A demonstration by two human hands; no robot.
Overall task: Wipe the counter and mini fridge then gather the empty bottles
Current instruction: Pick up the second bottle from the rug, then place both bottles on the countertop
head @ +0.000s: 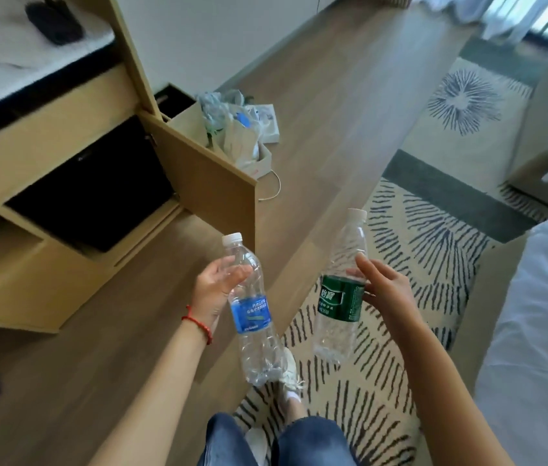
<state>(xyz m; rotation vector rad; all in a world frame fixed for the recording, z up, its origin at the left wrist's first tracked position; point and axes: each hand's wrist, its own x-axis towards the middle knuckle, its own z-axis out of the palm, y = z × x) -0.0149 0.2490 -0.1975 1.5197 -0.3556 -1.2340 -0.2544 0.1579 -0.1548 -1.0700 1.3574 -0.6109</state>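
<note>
A: What do the hands hold?
B: The left hand [214, 290] grasps a blue-labelled bottle [252, 311]; the right hand [383, 290] grasps a green-labelled bottle [343, 290].
A: Where?
B: Held up above the wooden floor [104, 381] and patterned rug [417, 264].

bright daylight, window [534, 18] glare | edges warped, perhaps soft

head cam | looks steeply down and forward | close over both forearms | wood floor [316, 105] beyond
</note>
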